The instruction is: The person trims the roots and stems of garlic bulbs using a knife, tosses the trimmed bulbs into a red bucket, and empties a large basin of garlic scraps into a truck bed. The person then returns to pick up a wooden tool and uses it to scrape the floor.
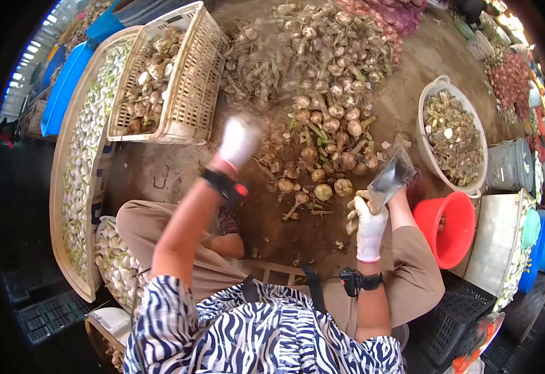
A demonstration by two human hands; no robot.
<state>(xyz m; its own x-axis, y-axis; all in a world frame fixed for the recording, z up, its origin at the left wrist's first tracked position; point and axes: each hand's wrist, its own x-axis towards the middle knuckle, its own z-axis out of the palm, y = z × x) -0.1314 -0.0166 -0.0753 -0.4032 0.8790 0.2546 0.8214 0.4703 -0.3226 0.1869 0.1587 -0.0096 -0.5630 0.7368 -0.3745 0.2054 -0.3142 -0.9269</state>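
The left hand (241, 138), in a white glove, is over the floor at centre left of the frame. It is motion-blurred; from where I stand, finger opening and any held item cannot be determined. The right hand (368, 225), gloved, is right of centre with fingers curled. They meet the lower edge of a dark grey sheet-like piece (390, 181) above the shin; whether they grip it cannot be confirmed.

Loose garlic bulbs (323, 192) with stalks lie just beside the right hand, on its left side in the frame. They continue upward into a large heap (322, 47) at top centre.

Adjacent items, left side: a cream slatted crate (191, 81) containing bulbs, upper left, stands near the left hand; a long tray (60, 181) of pale, cleaned bulbs lies beyond it.

Right side: a white basin (425, 128) holds trimmings, upper right. A red bucket (427, 215), tipped with its mouth toward the right, borders the right knee (423, 265). The bent legs bound the floor area at left and right, restricting sideways access.
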